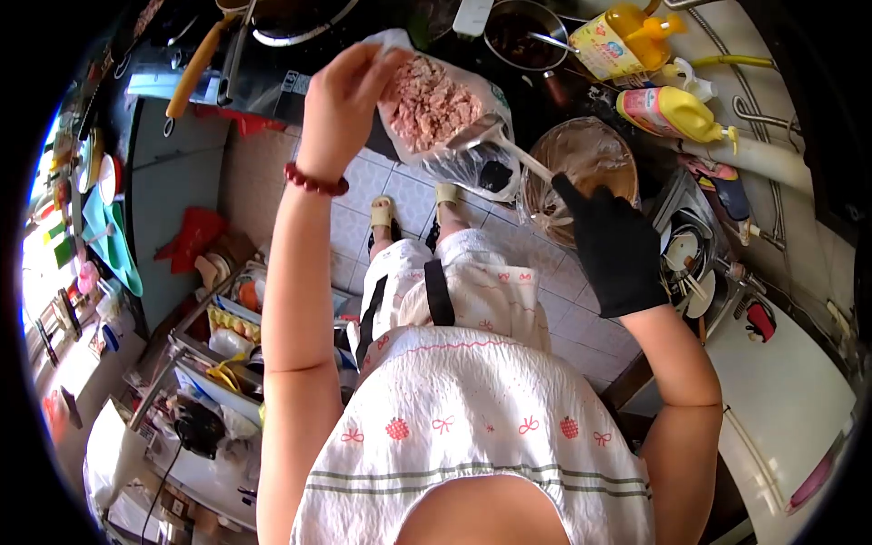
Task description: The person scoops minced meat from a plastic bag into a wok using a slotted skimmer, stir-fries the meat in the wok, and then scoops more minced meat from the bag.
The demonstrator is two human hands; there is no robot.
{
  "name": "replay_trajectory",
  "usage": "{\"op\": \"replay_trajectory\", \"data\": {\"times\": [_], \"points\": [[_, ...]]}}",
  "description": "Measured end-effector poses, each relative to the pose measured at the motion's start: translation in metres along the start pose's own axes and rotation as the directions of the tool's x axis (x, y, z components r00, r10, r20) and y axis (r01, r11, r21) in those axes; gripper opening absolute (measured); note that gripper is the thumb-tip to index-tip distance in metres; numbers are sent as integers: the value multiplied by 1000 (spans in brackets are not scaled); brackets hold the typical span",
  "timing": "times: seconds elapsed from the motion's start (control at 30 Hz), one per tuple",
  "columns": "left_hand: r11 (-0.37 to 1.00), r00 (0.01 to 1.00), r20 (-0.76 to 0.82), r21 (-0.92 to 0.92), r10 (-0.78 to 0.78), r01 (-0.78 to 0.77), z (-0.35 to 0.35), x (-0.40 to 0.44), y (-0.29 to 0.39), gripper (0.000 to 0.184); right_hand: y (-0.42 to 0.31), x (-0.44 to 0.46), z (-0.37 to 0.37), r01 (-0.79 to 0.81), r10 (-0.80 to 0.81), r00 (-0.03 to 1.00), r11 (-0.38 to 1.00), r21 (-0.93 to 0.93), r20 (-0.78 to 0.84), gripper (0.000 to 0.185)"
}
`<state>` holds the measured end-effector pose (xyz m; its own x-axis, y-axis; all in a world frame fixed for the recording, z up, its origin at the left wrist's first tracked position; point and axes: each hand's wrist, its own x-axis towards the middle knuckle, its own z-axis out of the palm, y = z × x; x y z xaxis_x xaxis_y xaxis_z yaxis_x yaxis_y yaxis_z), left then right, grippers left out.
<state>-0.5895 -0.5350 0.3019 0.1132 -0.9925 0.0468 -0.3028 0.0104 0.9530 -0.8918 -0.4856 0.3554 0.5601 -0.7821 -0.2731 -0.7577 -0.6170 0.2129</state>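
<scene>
One spoon (498,142) is gripped by the right hand (619,247); one bag (459,170) of mince (431,102) is pinched at its far-left corner by the left hand (345,91).

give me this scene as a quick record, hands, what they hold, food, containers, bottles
left hand: bare, at the edge of a plastic bag, seemingly gripping it
right hand: black-gloved, holding a spoon
food: ground meat, pinkish, on the bag; spoon head at its lower right edge
containers: round brown bowl with clear plastic; pot of dark contents
bottles: two, a yellow pump bottle and a yellow bottle with pink label
</scene>
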Motion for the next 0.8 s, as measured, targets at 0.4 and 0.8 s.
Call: {"op": "replay_trajectory", "data": {"times": [0.4, 0.8], "points": [[896, 990, 137, -442, 36, 29, 29, -20, 86, 25, 37, 14, -18, -67, 67, 998, 998, 2, -8, 42], [842, 932, 197, -401, -305, 361, 4, -25, 30, 40, 38, 20, 12, -133, 147, 987, 972, 191, -61, 43]]}}
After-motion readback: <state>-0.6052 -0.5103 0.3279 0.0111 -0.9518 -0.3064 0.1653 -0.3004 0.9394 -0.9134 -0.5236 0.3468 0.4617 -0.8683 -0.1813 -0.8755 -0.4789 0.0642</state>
